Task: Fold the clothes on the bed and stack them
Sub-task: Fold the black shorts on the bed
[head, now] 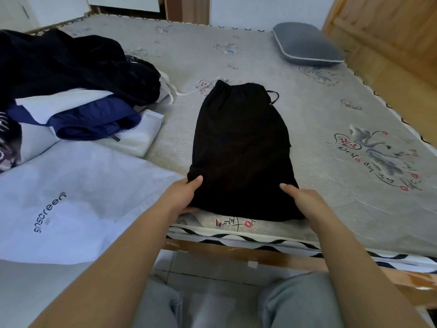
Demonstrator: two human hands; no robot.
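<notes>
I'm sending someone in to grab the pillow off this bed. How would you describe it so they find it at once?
On the bed's patterned grey mattress, look to the far right corner, beside the wooden bed frame. There lies a small slate-grey padded pillow with pale piping, alone on the bare mattress. Unlike the heap of dark clothes at far left, it is plump, smooth and rectangular.

Both bare forearms reach forward from the bottom of the view and converge slightly toward the middle. The left hand lies palm-inward, thumb stretched forward on top of the black garment, its other fingers tucked beneath the near left corner, pinching it. The right hand mirrors it at the near right corner: thumb pointing forward and inward on top, remaining fingers hidden under the cloth edge. The 2 wrists are straight, level with each other and well apart. Grey-trousered knees show below the arms
</notes>
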